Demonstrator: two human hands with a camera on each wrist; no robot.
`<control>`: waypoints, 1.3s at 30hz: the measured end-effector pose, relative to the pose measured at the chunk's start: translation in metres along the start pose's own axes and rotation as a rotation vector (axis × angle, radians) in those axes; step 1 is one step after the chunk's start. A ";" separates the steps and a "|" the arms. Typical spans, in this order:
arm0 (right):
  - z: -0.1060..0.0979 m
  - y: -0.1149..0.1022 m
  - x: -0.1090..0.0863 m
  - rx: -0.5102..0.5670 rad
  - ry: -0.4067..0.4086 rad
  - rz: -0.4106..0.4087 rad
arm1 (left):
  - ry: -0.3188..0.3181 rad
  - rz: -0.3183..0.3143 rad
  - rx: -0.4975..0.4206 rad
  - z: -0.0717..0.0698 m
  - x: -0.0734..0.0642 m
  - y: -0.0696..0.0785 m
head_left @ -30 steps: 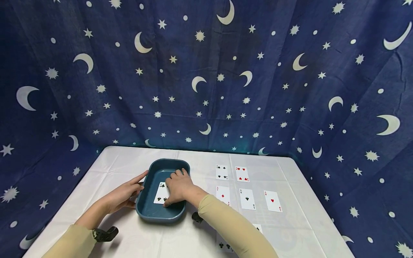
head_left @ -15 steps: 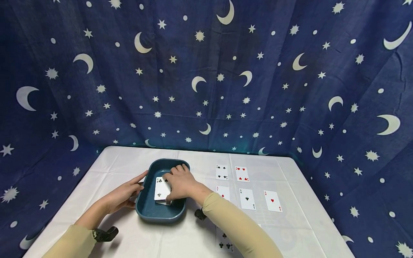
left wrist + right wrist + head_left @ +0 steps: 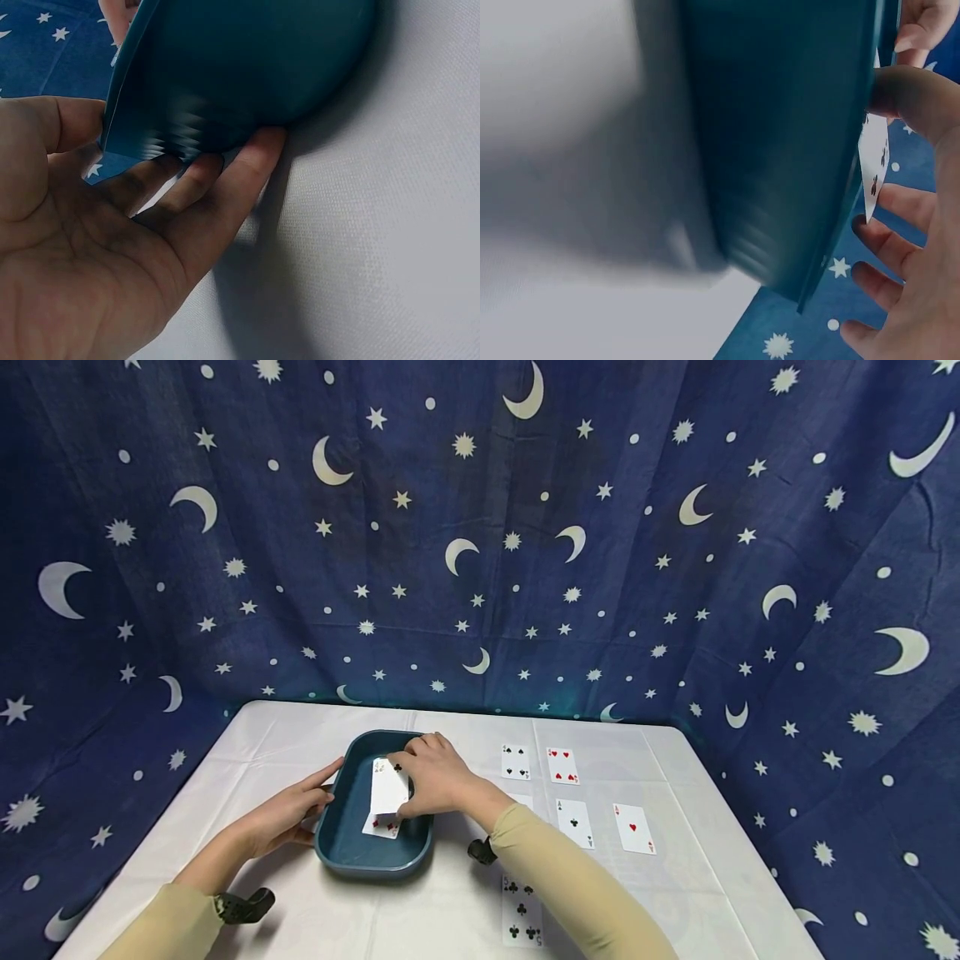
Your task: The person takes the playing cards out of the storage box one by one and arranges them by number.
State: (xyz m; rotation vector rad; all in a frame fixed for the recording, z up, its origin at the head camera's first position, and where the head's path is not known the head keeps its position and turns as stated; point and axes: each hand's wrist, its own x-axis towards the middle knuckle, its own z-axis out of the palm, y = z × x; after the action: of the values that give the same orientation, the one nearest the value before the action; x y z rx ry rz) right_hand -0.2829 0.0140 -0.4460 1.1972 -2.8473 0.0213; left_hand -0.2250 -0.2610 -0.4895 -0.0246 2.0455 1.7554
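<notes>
My left hand (image 3: 285,818) grips the left wall of a blue tub (image 3: 375,870). In the left wrist view its thumb is at the rim and its other fingers press the outer wall. Over the tub, my right hand (image 3: 438,772) pinches a playing card (image 3: 390,789) marked with clubs, tilted upward. The right wrist view has this card (image 3: 874,161) rising past the tub's rim, partly behind the thumb. Inside the tub lies a diamond playing card (image 3: 382,828), its upper part hidden by the held card.
Face-up on the white table, right of the tub, are a spade card (image 3: 515,762), a heart card (image 3: 562,766), the ace of clubs (image 3: 575,824) and the ace of hearts (image 3: 634,828). Nearer lies another club card (image 3: 522,910). My right arm covers most of one more card.
My right hand has lifted the club card off the tub's floor and moved it slightly right, tilting it and uncovering the diamond card. The left hand has stayed still.
</notes>
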 end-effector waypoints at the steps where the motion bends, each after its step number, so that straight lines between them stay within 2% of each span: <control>1: -0.002 0.002 -0.001 0.007 0.006 -0.003 | -0.004 0.002 -0.001 0.000 0.000 0.000; 6: -0.009 0.011 -0.010 0.052 0.029 -0.004 | -0.026 0.014 0.000 0.000 0.000 0.000; 19: -0.025 0.046 -0.041 0.129 0.036 0.047 | -0.013 0.016 -0.014 0.001 -0.001 -0.001; 28: -0.030 0.091 -0.075 0.168 0.028 0.097 | -0.016 0.025 -0.013 0.000 0.000 -0.002; 39: -0.034 0.157 -0.136 0.203 0.064 0.224 | -0.004 0.001 0.001 0.001 0.001 0.000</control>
State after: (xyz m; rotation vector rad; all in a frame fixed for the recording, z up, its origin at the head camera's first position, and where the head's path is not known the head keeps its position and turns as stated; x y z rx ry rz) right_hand -0.2983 0.2219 -0.4182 0.8796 -2.9623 0.3582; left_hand -0.2250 -0.2603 -0.4902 -0.0190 2.0434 1.7541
